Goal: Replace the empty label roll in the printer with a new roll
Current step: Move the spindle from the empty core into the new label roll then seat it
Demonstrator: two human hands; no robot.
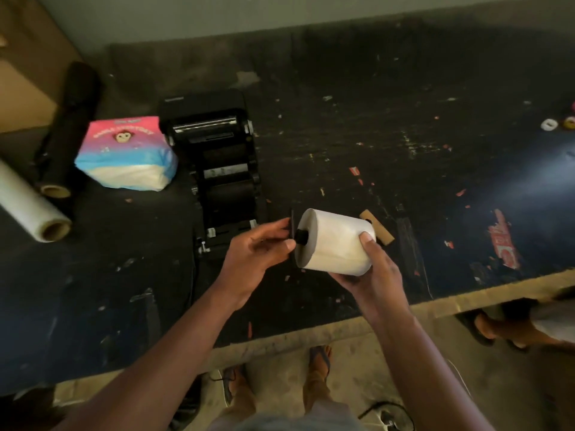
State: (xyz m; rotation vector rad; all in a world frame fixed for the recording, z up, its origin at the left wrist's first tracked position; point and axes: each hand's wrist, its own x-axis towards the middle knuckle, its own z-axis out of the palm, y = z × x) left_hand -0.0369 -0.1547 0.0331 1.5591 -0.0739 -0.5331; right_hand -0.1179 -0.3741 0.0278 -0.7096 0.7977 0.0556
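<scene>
From my remote view, the right hand (371,269) covers the underside and near end of the white label roll (334,242), so I cannot see the grip there. The left hand (258,248) hides most of the black spindle flange (292,227). The printer (217,157) interior is too dark to make out parts. The clear film roll (26,206) is cut off at the left edge. Print on the pink and blue pack (124,150) is blurred beyond reading. Small objects at the right edge (560,123) are too small to identify. The brown cardboard piece (378,230) is partly hidden behind the roll.
</scene>
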